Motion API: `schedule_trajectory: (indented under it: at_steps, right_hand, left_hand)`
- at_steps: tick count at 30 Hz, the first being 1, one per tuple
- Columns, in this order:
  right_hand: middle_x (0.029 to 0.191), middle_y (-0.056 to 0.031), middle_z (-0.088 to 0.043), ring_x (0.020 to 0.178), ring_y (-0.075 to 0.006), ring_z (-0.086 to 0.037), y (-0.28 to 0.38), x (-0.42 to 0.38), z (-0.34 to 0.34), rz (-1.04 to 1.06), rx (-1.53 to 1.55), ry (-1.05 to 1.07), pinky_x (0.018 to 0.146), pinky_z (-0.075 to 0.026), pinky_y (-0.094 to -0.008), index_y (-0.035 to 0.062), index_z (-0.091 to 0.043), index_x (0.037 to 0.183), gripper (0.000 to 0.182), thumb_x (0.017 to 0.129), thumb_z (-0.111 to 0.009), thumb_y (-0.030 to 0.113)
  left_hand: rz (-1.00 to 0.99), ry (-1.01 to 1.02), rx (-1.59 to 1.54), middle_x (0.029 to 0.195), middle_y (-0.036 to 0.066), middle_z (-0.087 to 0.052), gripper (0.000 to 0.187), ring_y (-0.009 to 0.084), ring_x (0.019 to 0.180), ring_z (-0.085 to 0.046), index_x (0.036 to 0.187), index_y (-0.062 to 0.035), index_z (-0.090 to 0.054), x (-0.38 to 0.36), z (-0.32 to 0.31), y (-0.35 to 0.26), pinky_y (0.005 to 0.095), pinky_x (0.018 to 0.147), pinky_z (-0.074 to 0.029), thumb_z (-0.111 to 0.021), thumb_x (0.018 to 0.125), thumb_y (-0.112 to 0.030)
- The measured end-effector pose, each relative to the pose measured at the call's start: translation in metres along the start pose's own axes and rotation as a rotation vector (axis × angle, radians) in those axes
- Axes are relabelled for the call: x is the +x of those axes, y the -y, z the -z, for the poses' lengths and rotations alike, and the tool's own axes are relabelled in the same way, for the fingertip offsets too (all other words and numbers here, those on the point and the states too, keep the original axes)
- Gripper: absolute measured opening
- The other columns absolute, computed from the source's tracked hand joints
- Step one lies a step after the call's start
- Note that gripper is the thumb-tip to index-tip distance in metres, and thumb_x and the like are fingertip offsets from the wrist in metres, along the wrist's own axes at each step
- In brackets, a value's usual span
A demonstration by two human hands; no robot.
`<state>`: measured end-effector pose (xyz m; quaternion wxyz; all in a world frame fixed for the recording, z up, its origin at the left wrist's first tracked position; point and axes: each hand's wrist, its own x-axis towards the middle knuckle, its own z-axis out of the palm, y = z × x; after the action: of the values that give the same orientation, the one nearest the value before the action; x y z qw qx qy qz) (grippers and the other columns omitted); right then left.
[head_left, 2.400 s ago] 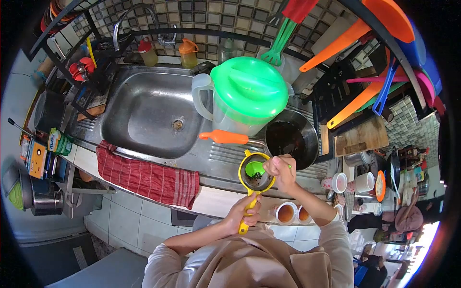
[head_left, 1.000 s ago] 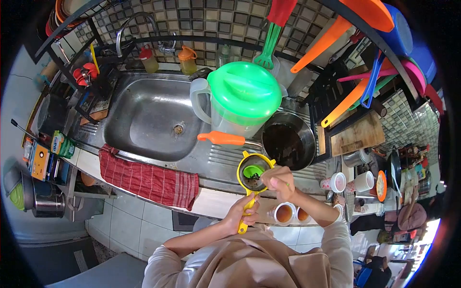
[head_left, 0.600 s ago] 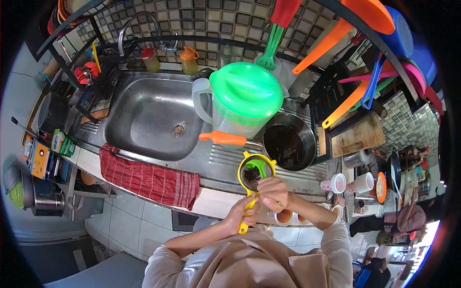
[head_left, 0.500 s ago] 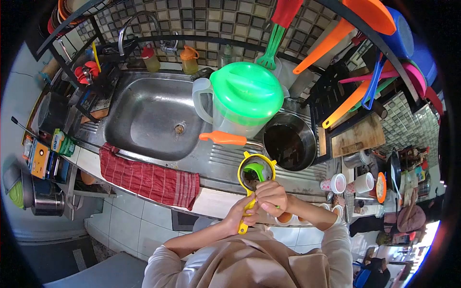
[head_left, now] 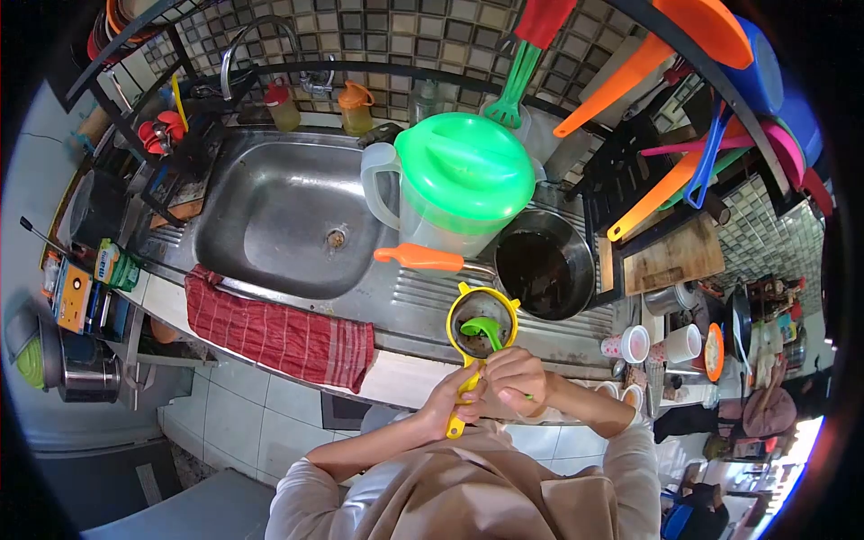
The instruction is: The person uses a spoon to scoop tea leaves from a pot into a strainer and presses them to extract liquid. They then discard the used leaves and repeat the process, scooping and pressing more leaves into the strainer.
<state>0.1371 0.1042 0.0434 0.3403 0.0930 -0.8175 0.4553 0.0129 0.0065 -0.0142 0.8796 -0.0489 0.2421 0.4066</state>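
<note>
My left hand (head_left: 447, 403) is closed round the handle of a yellow strainer (head_left: 453, 313), held over the counter's front edge. A green spoon (head_left: 483, 329) is gripped in my right hand (head_left: 516, 380), its bowl resting inside the strainer. Dark bits lie on the mesh, partly covered by the spoon. Just beyond, a saucepan (head_left: 556, 310) with an orange handle holds dark liquid. Behind that handle stands a clear pitcher (head_left: 423, 220) with a bright green lid (head_left: 463, 166).
Left of the pitcher is a steel sink (head_left: 261, 225). A red cloth (head_left: 279, 333) hangs over the counter edge. Patterned cups (head_left: 634, 344) stand to the right, near a cutting board (head_left: 675, 256). Utensils such as an orange-handled one (head_left: 657, 193) hang from the rack. A person (head_left: 769, 409) is in the background.
The green spoon's bowl has shifted within the strainer and now lies flatter. My right hand has turned and lowered slightly. The strainer stays almost in place.
</note>
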Motion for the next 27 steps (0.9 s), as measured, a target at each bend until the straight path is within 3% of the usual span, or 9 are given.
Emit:
schedule_trajectory:
  at_steps: [4,6,10,12,19,22,27]
  right_hand:
    - [0.055,-0.0138,-0.047,0.044,-0.0273,-0.043,-0.012,0.000,0.007,-0.090,0.056,-0.122,0.043,-0.034,-0.0358,-0.0043,-0.048,0.059,0.019,0.076,-0.045,0.002]
    - [0.051,-0.0115,-0.043,0.042,-0.0252,-0.039,-0.017,0.000,0.016,-0.250,0.074,-0.190,0.042,-0.031,-0.0341,-0.0020,-0.043,0.055,0.027,0.081,-0.043,0.007]
    - [0.048,-0.0094,-0.038,0.041,-0.0233,-0.036,-0.025,0.013,0.032,-0.392,0.153,-0.190,0.042,-0.028,-0.0324,-0.0005,-0.037,0.053,0.034,0.084,-0.042,0.012]
    - [0.046,-0.0080,-0.037,0.041,-0.0196,-0.037,-0.031,0.017,0.039,-0.444,0.257,-0.055,0.043,-0.028,-0.0312,0.0001,-0.037,0.051,0.037,0.085,-0.042,0.015]
    - [0.045,-0.0037,-0.034,0.042,-0.0120,-0.031,-0.041,0.027,0.043,-0.544,0.404,-0.135,0.043,-0.024,-0.0281,0.0014,-0.033,0.050,0.041,0.086,-0.042,0.019]
    - [0.046,-0.0019,-0.030,0.043,-0.0110,-0.028,-0.040,0.026,0.036,-0.539,0.415,-0.216,0.043,-0.023,-0.0269,0.0028,-0.030,0.050,0.042,0.087,-0.041,0.019]
    - [0.047,0.0006,-0.026,0.044,-0.0086,-0.022,-0.035,0.023,0.020,-0.530,0.344,-0.562,0.043,-0.020,-0.0260,0.0044,-0.027,0.051,0.043,0.090,-0.038,0.020]
  left_hand:
    - [-0.013,0.002,0.039,0.056,-0.005,-0.029,0.025,0.0042,0.039,-0.023,0.087,-0.0150,-0.042,0.000,-0.001,0.000,0.0185,0.036,-0.020,-0.041,0.089,-0.040]
    - [-0.029,0.016,0.059,0.056,-0.005,-0.028,0.025,0.0041,0.039,-0.023,0.087,-0.0149,-0.042,-0.002,-0.006,-0.002,0.0185,0.036,-0.020,-0.041,0.089,-0.040]
    - [-0.035,0.053,0.079,0.056,-0.005,-0.027,0.025,0.0037,0.039,-0.022,0.088,-0.0150,-0.042,-0.002,-0.006,-0.003,0.0184,0.036,-0.020,-0.040,0.089,-0.040]
    - [-0.029,0.051,0.064,0.056,-0.005,-0.027,0.025,0.0036,0.039,-0.022,0.088,-0.0149,-0.042,-0.002,-0.006,-0.004,0.0183,0.036,-0.020,-0.039,0.089,-0.039]
    - [-0.033,0.059,0.034,0.056,-0.006,-0.028,0.024,0.0033,0.039,-0.023,0.089,-0.0142,-0.042,0.001,-0.002,-0.002,0.0175,0.035,-0.019,-0.039,0.090,-0.038]
    - [-0.036,0.058,0.024,0.056,-0.006,-0.028,0.024,0.0032,0.039,-0.023,0.090,-0.0142,-0.042,0.000,-0.003,-0.002,0.0173,0.035,-0.019,-0.039,0.090,-0.038]
    - [-0.037,0.077,0.026,0.056,-0.006,-0.028,0.024,0.0030,0.039,-0.022,0.091,-0.0143,-0.043,0.000,-0.001,-0.002,0.0173,0.035,-0.019,-0.040,0.090,-0.038]
